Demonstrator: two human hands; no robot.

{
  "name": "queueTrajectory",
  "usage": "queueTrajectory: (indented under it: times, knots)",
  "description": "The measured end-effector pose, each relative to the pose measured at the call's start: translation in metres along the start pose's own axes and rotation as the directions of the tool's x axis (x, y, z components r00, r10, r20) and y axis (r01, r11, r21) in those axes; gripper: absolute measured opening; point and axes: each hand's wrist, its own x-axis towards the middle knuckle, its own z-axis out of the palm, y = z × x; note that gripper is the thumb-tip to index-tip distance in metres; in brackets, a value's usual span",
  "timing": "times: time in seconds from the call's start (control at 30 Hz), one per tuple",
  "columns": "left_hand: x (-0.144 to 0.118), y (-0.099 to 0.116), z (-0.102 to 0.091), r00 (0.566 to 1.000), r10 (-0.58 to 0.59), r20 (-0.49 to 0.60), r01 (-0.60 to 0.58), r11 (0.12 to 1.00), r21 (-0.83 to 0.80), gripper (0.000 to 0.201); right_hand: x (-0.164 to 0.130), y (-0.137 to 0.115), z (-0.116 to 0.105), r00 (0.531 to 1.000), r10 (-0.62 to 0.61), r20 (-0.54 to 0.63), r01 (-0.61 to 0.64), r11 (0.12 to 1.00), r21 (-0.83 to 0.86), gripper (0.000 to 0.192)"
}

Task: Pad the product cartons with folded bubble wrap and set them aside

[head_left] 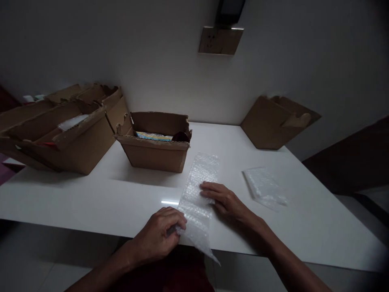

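Over the table's [313,219] front edge, the left hand [159,231] had its fingers curled in and seemed to pinch the left border of a strip of bubble wrap [197,198]; how firmly, I could not tell. The strip's near end hung past that edge and narrowed to a crooked point. Handling it well, I judged, asked for a light pinch, enough to steady the sheet without creasing it or popping the bubbles, and for the loose tip to be brought level with the tabletop.

A little farther in, the right hand [226,198] had its fingers stretched out and slightly spread, their tips resting on the strip's right side. Soft, even pressure there would probably have served best, smoothing away from the left hand so the sheet lay flat.

The strip thus lay between both hands and touched each, its far end reaching beyond the right fingertips toward the back edge. Well to the right, nearer the right edge, lay a folded piece of clear plastic [264,184]. Beyond, a small cardboard box [153,156] stood left of the strip's far end, bigger boxes [88,146] crowded the left end, and another box [267,125] stood at the back right corner.
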Motion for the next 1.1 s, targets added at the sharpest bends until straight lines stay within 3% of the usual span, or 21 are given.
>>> queueTrajectory:
  times: [0.1,0.2,0.3,0.4,0.47,0.57,0.8,0.9,1.03,1.1]
  knots:
    - [0.004,0.005,0.000,1.000,-0.010,0.023,0.010,1.000,-0.003,0.033,0.005,0.005,-0.009,0.998,0.037,-0.060,-0.037,0.999,-0.005,0.050]
    - [0.005,0.005,0.005,0.998,-0.035,0.043,0.034,0.999,0.016,0.032,0.024,0.008,-0.025,0.975,0.105,-0.194,-0.110,0.994,-0.014,0.057]
    - [0.005,0.002,0.011,0.998,-0.037,0.042,0.035,0.999,0.033,0.032,0.042,0.002,-0.036,0.969,0.049,-0.242,-0.047,0.999,0.014,0.059]
    - [0.002,0.000,0.014,1.000,-0.026,-0.003,0.026,0.999,0.023,0.030,0.039,-0.015,-0.031,0.982,-0.093,-0.166,0.099,0.995,0.028,0.050]
    - [0.001,-0.002,0.014,1.000,-0.015,-0.026,0.016,1.000,0.017,0.030,0.027,-0.027,-0.022,0.987,-0.123,-0.106,0.126,0.992,0.021,0.045]
    - [-0.001,-0.005,0.015,0.999,0.015,-0.039,-0.014,1.000,0.023,0.029,0.005,-0.040,-0.010,0.994,-0.093,-0.058,0.093,0.996,-0.010,0.044]
    - [-0.003,-0.009,0.017,0.996,0.061,-0.063,-0.059,0.998,0.032,0.031,-0.008,-0.064,-0.007,0.984,-0.025,-0.178,0.006,0.994,-0.105,0.049]
    - [-0.006,-0.007,0.019,0.996,0.046,-0.083,-0.043,0.999,0.033,0.032,-0.010,-0.073,-0.004,0.989,-0.001,-0.145,-0.014,0.995,-0.102,0.048]
    - [-0.011,-0.004,0.015,0.974,0.087,-0.207,-0.067,0.993,0.102,0.034,-0.012,-0.080,0.002,0.996,0.067,-0.060,-0.070,0.996,-0.059,0.054]
    - [-0.009,-0.003,0.011,0.974,0.120,-0.189,-0.093,0.984,0.150,0.033,-0.013,-0.082,0.004,0.995,0.098,-0.012,-0.098,0.995,-0.023,0.054]
